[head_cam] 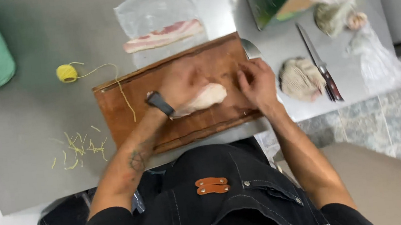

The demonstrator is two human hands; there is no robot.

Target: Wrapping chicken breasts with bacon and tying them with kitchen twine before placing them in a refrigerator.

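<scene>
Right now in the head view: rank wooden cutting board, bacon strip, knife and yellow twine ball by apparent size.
1. wooden cutting board, clearly largest.
2-3. bacon strip and knife: similar length, bacon wider; too close to rank firmly.
4. yellow twine ball, smallest.
All lie on the same grey table, so camera distance hardly skews this.

The meat [204, 98] is showing pale pink on the reddish-brown board [125, 105]; the bacon [162, 36] is lying streaked pink and white, the string ball [66, 73] glowing yellow (scraps too), the apron [229, 198] looking black.
</scene>
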